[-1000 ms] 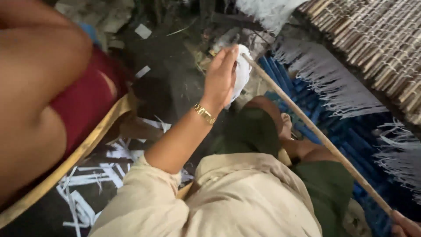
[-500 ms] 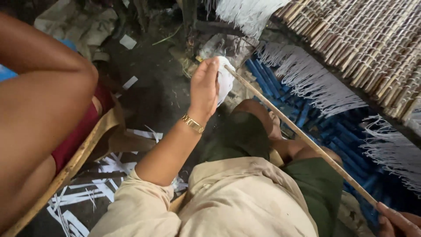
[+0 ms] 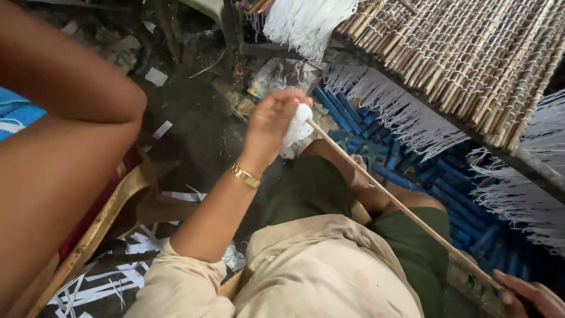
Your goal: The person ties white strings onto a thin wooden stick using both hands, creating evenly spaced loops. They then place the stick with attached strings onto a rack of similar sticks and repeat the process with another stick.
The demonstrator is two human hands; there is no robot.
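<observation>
Sticks: one long thin stick
Cloth: one white cloth
Left hand: grip clenched around cloth at stick's end
Right hand: grip pinching stick's other end

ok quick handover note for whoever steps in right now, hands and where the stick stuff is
Left hand: closed on a white cloth wad wrapped round the far end of a long thin stick.
Right hand: at the frame's lower right corner, fingers on the stick's near end; grip only partly in view.
The stick runs diagonally over the lap. A woven stick mat with white fringe sits to the right, blue sticks beneath it.
How much of the stick is wiped cannot be told.
</observation>
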